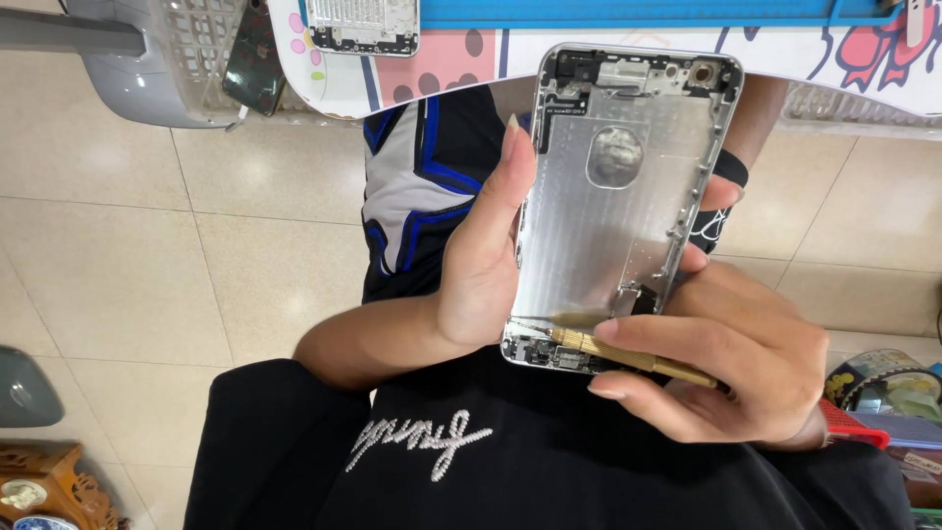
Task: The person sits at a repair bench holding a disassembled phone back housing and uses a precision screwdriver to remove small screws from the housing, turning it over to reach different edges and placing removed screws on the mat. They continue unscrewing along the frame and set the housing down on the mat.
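Centrally, two bare hands work on an opened silver metal phone housing [623,196], held upright above the person's lap in black clothing. The left hand [481,265] is partly open, its fingers stretched long up the housing's left edge and its palm pressed to that side, steadying it. The right hand [731,368] is closed in a pinch around a slim brass-coloured screwdriver [628,355], which lies nearly level, its tip touching the small parts at the housing's lower left corner. Fingertips of this hand also brace the right edge.

Inside, the housing shows bare brushed metal, a rounded cut-out near the middle, dark components along the top edge and more at the bottom edge.

At far left stands a grey plastic basket [167,69] with a dark phone [255,59] just beside it. Above, a second silver phone housing [363,25] lies on a white mat with pink cartoon prints [432,64], next to a blue mat [628,12]. At lower right sit a roll of patterned tape [883,378] and a red-edged box [854,427].
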